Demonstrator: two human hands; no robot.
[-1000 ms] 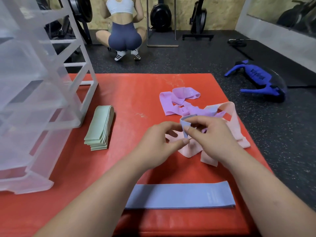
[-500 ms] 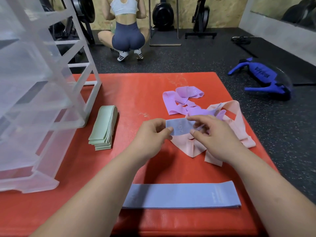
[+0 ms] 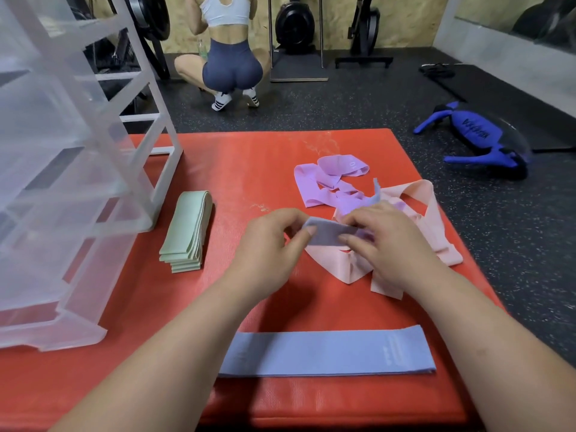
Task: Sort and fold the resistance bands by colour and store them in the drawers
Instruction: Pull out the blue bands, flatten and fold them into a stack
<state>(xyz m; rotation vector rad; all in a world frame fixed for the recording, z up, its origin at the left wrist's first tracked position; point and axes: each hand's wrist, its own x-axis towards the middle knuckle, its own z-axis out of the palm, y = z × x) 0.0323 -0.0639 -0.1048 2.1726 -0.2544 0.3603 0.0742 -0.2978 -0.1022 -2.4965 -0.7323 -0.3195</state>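
Note:
A blue-grey resistance band (image 3: 327, 235) is stretched flat between both hands above the red mat (image 3: 243, 169). My left hand (image 3: 268, 244) pinches its left end; my right hand (image 3: 386, 238) pinches the right part, and its far end sticks up behind my fingers. Under them lies a tangle of pink bands (image 3: 430, 235) and purple bands (image 3: 324, 179). Another blue-grey band (image 3: 327, 353) lies flat near the mat's front edge. A folded stack of green bands (image 3: 188, 232) sits beside the clear plastic drawer unit (image 3: 62, 182) at the left.
A person squats on the black gym floor beyond the mat, back turned (image 3: 230, 57). A blue exercise device (image 3: 477, 138) lies on the floor to the right. Weight plates and racks stand along the back wall.
Both hands have pulled the blue-grey band out of the tangle and spread it wider between them; a second ago it was a small bunched loop at my fingertips.

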